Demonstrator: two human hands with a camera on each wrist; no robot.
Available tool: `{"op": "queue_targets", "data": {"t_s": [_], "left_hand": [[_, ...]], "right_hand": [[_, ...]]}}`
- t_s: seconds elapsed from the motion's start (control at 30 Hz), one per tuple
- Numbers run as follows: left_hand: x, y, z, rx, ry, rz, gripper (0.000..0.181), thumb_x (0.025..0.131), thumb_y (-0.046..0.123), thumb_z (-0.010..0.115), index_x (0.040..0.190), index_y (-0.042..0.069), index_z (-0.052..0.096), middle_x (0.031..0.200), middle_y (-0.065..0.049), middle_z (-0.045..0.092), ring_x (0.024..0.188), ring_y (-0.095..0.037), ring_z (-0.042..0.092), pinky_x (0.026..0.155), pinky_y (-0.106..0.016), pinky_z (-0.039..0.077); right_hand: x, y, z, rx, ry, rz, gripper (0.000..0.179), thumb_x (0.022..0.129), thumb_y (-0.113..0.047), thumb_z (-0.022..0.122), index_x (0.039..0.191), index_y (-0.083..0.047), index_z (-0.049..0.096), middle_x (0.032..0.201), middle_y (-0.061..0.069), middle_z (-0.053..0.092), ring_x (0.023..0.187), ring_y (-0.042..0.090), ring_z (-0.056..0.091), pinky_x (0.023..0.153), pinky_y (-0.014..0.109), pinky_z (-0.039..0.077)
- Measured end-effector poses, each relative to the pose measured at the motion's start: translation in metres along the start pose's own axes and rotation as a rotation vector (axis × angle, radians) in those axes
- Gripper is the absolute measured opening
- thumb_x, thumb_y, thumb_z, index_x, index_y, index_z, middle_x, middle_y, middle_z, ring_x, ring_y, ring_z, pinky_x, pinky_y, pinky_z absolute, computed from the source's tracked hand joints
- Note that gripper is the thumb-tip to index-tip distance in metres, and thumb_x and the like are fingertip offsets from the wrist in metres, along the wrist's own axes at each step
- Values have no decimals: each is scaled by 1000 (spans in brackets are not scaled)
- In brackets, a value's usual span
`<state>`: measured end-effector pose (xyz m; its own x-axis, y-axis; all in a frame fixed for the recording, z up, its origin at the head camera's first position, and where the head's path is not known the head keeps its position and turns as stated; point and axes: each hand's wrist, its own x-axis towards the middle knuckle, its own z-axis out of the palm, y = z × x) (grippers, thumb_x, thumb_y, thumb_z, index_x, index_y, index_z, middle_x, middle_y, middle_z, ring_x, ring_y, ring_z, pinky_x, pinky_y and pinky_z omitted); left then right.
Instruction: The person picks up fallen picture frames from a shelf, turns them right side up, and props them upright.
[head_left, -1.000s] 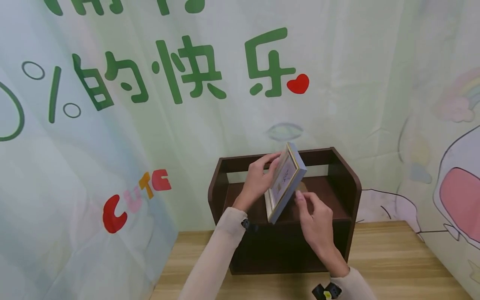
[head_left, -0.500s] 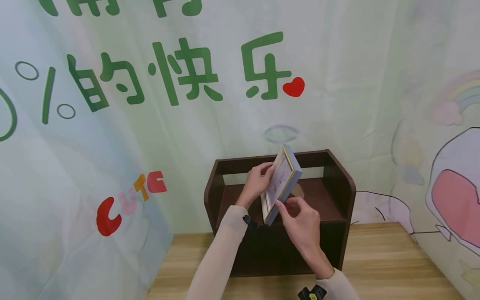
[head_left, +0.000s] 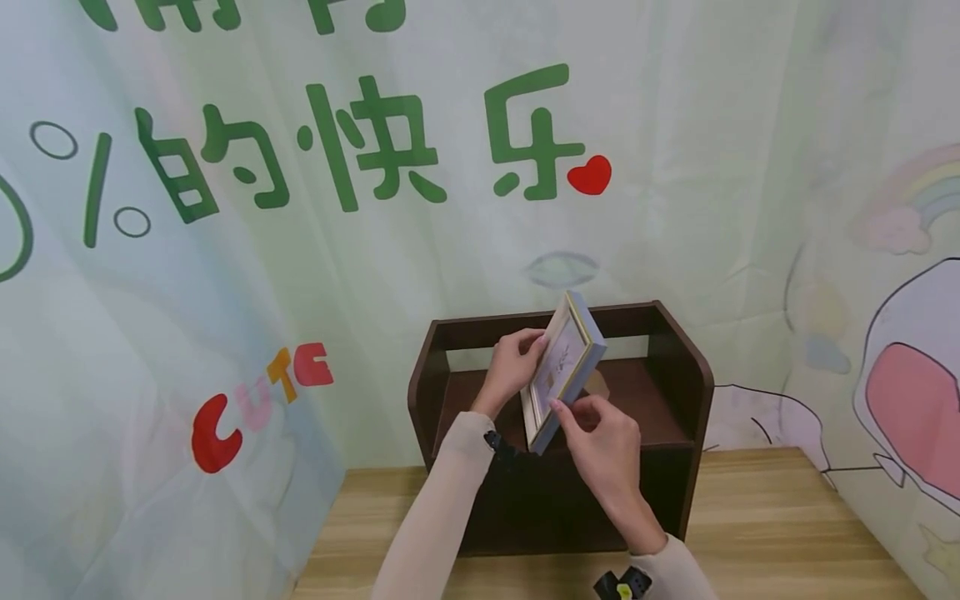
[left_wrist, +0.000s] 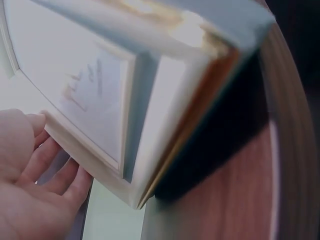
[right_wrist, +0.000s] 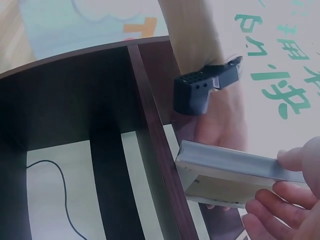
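A picture frame [head_left: 558,367] with a pale front, gold trim and blue-grey sides is held tilted above the top shelf of a dark brown wooden rack [head_left: 675,400]. My left hand [head_left: 513,365] pinches its left edge between thumb and fingers. On the lower right side, my right hand [head_left: 606,446] grips the rim, thumb on the outer side. The right wrist view shows the hollow back of the picture frame [right_wrist: 227,162], with the right fingers bent at its edge. A brown piece [head_left: 597,383] shows behind it; its kind is unclear.
The rack stands on a wood-grain table [head_left: 787,500] against a printed cloth backdrop [head_left: 675,208]. Its raised side panels and back rail flank the hands. In the right wrist view, a thin dark cable [right_wrist: 62,185] runs behind an opening in the rack.
My right hand has moved left from beside the picture frame and taken hold of its edge. The left hand keeps its grip. Over the last half second almost nothing differs.
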<state>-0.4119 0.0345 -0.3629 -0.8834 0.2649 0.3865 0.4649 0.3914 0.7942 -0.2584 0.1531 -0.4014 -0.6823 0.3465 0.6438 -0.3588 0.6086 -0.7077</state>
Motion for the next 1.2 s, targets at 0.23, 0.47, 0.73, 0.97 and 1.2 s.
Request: {"op": "queue_targets", "data": {"t_s": [0.23,0.47,0.73,0.97,1.2], "left_hand": [[-4,-5,-5,0,40,3,31,107,28,63,130,11,74,124,-12,77,109,-26,75,93,-43,63],[-9,-8,-14,-9,66,22,29,105,25,65,126,7,75,123,-15,77,110,-27,74,96,-44,62],[-20,-11,-26,-24,86,-14,29,104,25,68,126,8,77,120,-13,78,101,-23,76,86,-37,64],[-28,-13,-32,-48,98,-21,30,104,23,68,125,5,77,121,-15,78,101,-21,76,85,-35,64],[-38,-12,-37,-88,135,-29,26,102,18,70,121,3,79,118,-16,79,92,-16,71,78,-25,59]], "right_hand": [[2,3,-7,-2,3,-18,23,88,-24,87,89,-3,78,82,11,80,71,23,76,59,22,56],[9,10,-18,-13,-5,7,26,89,-25,86,94,-1,80,86,15,81,73,26,76,57,19,53],[15,15,-29,7,-66,52,27,91,-24,84,101,0,81,93,18,81,69,20,66,54,20,47],[24,24,-35,3,-109,74,27,94,-25,82,104,0,80,96,19,80,70,21,61,56,21,45],[35,34,-37,26,-137,126,33,98,-29,77,116,-1,79,110,20,80,91,31,74,68,14,52]]}}
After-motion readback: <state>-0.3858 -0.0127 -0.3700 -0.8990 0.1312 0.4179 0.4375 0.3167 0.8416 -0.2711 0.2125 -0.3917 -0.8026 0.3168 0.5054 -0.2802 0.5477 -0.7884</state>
